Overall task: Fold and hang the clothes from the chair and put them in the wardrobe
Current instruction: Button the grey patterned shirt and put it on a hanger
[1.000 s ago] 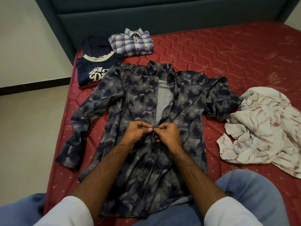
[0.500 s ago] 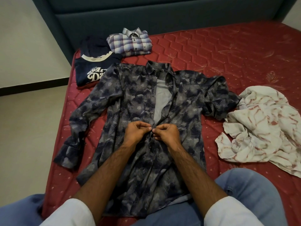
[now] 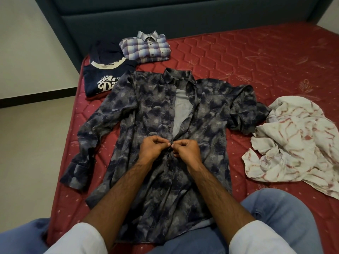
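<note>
A dark blue-grey patterned shirt (image 3: 146, 110) lies face up on the red mattress (image 3: 247, 57), sleeves spread, its upper front open. My left hand (image 3: 153, 150) and my right hand (image 3: 188, 152) meet at the button strip halfway down the shirt. Each hand pinches one edge of the placket around a button. A crumpled white garment with red streaks (image 3: 293, 143) lies to the right. A folded plaid shirt (image 3: 146, 47) and a folded navy printed T-shirt (image 3: 103, 79) sit at the far left of the mattress.
A dark teal headboard (image 3: 183, 21) runs along the back. Pale floor (image 3: 33, 143) lies past the mattress's left edge. My knees in blue jeans (image 3: 275, 220) rest at the near edge, the right one beside the shirt's hem.
My hands stay pinched at the same button, with only small finger movement. The view has shifted very slightly.
</note>
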`<state>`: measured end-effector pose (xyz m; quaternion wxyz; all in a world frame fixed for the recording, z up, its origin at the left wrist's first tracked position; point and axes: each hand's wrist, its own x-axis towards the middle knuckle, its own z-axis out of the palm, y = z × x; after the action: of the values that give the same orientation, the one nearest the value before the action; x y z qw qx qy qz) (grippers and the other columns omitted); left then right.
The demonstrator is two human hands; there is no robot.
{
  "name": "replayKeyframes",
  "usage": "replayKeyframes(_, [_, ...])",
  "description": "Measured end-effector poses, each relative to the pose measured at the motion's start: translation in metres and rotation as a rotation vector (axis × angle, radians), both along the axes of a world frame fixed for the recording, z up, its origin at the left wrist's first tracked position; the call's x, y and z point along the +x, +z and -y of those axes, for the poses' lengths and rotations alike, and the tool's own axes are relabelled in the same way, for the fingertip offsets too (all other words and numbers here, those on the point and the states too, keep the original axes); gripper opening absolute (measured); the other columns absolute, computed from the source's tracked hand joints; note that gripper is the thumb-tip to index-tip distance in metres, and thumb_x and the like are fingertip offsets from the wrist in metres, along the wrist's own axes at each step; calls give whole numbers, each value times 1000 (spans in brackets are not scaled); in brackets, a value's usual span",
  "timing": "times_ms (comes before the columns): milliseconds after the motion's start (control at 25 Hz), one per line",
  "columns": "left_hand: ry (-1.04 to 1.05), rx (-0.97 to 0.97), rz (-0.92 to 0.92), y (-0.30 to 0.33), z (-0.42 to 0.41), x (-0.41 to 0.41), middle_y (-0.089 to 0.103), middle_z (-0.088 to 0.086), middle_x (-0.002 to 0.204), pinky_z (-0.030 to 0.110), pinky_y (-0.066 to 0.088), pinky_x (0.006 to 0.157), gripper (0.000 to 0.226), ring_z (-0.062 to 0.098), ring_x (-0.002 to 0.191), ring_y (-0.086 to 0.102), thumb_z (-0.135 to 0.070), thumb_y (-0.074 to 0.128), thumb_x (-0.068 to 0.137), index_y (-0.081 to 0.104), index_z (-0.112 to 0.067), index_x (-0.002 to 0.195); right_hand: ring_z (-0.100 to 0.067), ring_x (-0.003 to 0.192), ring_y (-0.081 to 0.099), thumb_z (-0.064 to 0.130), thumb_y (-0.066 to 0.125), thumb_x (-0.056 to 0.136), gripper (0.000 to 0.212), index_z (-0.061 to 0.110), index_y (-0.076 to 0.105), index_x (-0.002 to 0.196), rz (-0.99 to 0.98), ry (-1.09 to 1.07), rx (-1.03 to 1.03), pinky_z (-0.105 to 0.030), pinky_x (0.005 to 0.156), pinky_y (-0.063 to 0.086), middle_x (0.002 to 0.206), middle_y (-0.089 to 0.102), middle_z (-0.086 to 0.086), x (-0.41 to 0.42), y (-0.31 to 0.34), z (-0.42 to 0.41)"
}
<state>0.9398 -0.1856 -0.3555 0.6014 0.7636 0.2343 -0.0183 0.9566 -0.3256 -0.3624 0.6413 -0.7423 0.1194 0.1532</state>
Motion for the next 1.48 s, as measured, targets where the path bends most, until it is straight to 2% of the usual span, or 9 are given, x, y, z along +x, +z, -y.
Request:
replayKeyframes(160, [10, -24, -16, 5, 0, -1, 70, 0, 72, 8, 37, 42, 13, -7, 47, 57, -7, 82, 81, 76, -4, 92, -15, 69, 69, 3, 66, 91, 17, 10, 77, 80, -36, 51, 94, -30, 72, 61, 83, 77, -14, 2, 1, 6])
replayKeyframes(320, [-23, -14, -39, 5, -4, -1, 71, 0, 71, 15, 37, 40, 10, -1, 50, 55, -13, 83, 82, 78, -11, 90, -16, 66, 70, 2, 76, 86, 13, 13, 77, 80, 33, 45, 55, -27, 63, 59, 75, 76, -11, 0, -1, 4])
replayKeyframes(520, [-5, -42, -25, 1, -7, -2, 73, 5, 75, 21, 41, 45, 19, 6, 56, 56, -31, 84, 81, 80, -13, 87, -15, 63, 72, 23, 86, 80, 9, 20, 79, 75, 134, 3, -77, -35, 64, 63, 68, 75, 1, -2, -4, -1])
replayKeyframes(680, [8, -19, 4, -4, -5, 2, 73, -1, 73, 16, 41, 44, 12, 0, 55, 59, -18, 84, 81, 79, -10, 89, -9, 66, 73, 35, 84, 77, 11, 25, 79, 77, 188, 36, -184, -43, 69, 63, 71, 75, 10, -5, -11, -4])
replayKeyframes(760, [24, 0, 25, -6, -2, 2, 73, -1, 76, 11, 44, 52, 8, -5, 57, 61, -11, 81, 84, 77, -8, 90, -7, 67, 72, 33, 85, 78, 10, 25, 79, 79, 195, 42, -194, -42, 69, 63, 72, 75, 11, -6, -10, -4])
replayKeyframes(880, [36, 26, 66, -10, 1, 2, 75, 1, 82, 20, 51, 73, 4, 4, 72, 67, -8, 79, 85, 76, -11, 87, -7, 67, 73, 29, 85, 79, 9, 24, 78, 80, 198, 41, -185, -42, 70, 63, 72, 75, 9, -6, -10, -4])
replayKeyframes(1080, [54, 53, 60, -11, 1, 4, 74, 0, 83, 19, 48, 70, 5, 6, 72, 64, -10, 79, 86, 76, -10, 90, -5, 66, 72, 28, 86, 80, 9, 24, 77, 81, 227, 32, -213, -40, 70, 63, 71, 75, 9, -8, -9, -5])
replayKeyframes(1240, [67, 88, 31, -15, -1, 5, 74, -1, 81, 31, 56, 83, 12, 13, 80, 69, -11, 79, 86, 72, -21, 83, 2, 69, 68, 38, 83, 80, 13, 27, 77, 81, 263, 19, -347, -29, 65, 59, 72, 73, 14, -13, -1, -7])
replayKeyframes(1480, [48, 154, 49, -19, 3, 4, 71, 0, 86, 41, 56, 86, 24, 17, 84, 68, -14, 80, 84, 59, -25, 87, -11, 62, 72, 32, 75, 78, 7, 26, 75, 73, 108, 12, -238, -45, 68, 63, 65, 73, 8, -6, 3, -6])
